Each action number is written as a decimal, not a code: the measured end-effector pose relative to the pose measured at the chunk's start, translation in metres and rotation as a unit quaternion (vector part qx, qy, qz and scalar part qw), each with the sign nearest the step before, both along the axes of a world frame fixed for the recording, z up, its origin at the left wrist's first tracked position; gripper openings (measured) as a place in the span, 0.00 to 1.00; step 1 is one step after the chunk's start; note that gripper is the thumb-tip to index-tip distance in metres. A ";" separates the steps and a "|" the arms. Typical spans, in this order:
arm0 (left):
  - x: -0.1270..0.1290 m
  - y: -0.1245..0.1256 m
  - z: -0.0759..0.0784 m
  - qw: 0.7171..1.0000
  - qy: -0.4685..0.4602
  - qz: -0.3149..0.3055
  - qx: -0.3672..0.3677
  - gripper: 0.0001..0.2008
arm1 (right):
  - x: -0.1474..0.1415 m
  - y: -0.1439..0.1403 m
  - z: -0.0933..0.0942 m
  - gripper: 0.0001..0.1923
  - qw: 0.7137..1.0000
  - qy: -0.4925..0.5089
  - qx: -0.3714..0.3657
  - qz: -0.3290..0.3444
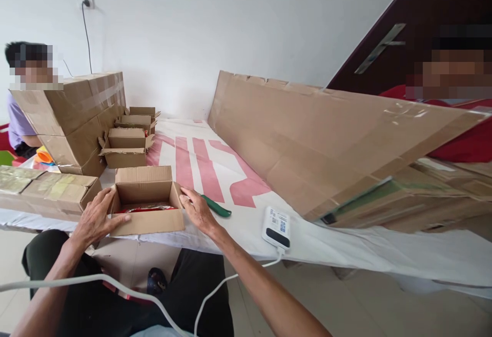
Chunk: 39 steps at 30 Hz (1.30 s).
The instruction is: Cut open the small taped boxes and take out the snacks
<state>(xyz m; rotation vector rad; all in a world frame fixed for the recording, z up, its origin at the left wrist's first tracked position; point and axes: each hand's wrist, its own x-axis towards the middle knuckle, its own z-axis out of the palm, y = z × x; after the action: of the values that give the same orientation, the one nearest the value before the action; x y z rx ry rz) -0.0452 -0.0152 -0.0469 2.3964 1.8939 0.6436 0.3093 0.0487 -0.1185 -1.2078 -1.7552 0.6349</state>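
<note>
2 big pieces of cardboard dominated your view: a long flattened sheet (326, 142) leaning across the right of the counter (246, 224), and a large taped carton (77, 117) at the far left, with a person seated behind it. Next in size, a flat taped box (46, 191) lay just left of your work. Beyond it, 3 small cartons (126, 147) stood in a row toward the wall, their flaps up, so they looked not yet closed. You had your hands on the nearest small open box (148, 201) at the counter's front edge: your left hand (96, 219) spread flat against its left side, your right hand (198, 209) open against its right flap, neither gripping anything. Red packets (146, 208) already lay inside, so filling looked begun; closing and taping seemed left. Smaller things lay to the right: a white device (277, 227) with its cable, and a green-handled tool (217, 207) beside your right hand.
</note>
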 end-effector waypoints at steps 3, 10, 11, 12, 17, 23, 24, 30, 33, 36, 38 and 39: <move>-0.004 -0.008 -0.012 0.999 -0.027 -0.029 0.010 0.45 | -0.005 -0.011 0.006 0.28 0.997 0.055 -0.030 0.049; 0.001 -0.035 -0.023 0.994 -0.049 -0.061 0.077 0.44 | -0.013 -0.028 0.009 0.33 0.989 0.110 -0.053 0.086; 0.003 -0.039 -0.025 0.993 -0.050 -0.059 0.086 0.44 | -0.013 -0.030 0.009 0.34 0.989 0.111 -0.052 0.086; 0.005 -0.042 -0.026 0.993 -0.051 -0.057 0.094 0.44 | -0.012 -0.031 0.008 0.34 0.989 0.111 -0.051 0.087; 0.015 -0.050 -0.031 0.989 -0.047 -0.047 0.131 0.42 | -0.009 -0.033 0.005 0.34 0.989 0.110 -0.040 0.093; 0.019 -0.049 -0.035 0.988 -0.051 -0.039 0.138 0.39 | -0.011 -0.028 0.003 0.34 0.990 0.108 -0.037 0.088; 0.018 -0.049 -0.035 0.988 -0.052 -0.040 0.136 0.39 | -0.012 -0.028 0.003 0.34 0.990 0.106 -0.038 0.086; 0.018 -0.049 -0.033 0.991 -0.065 -0.042 0.111 0.38 | -0.012 -0.030 0.007 0.33 0.993 0.086 -0.036 0.076; 0.018 -0.050 -0.033 0.992 -0.071 -0.035 0.098 0.39 | -0.010 -0.028 0.006 0.32 0.996 0.062 -0.026 0.066; 0.018 -0.050 -0.032 0.992 -0.070 -0.032 0.096 0.38 | -0.007 -0.024 0.004 0.31 0.999 0.020 0.014 0.046; 0.019 -0.049 -0.031 0.993 -0.067 -0.028 0.098 0.38 | -0.005 -0.021 0.007 0.30 0.998 -0.019 0.054 0.029; 0.019 -0.049 -0.031 0.993 -0.066 -0.026 0.097 0.38 | -0.004 -0.020 0.011 0.30 0.996 -0.041 0.076 0.019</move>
<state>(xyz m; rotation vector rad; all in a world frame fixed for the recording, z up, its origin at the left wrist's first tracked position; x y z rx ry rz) -0.0262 -0.0642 -0.0775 2.4343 1.7858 0.9998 0.3057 0.0285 -0.1076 -1.1122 -1.8637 0.4697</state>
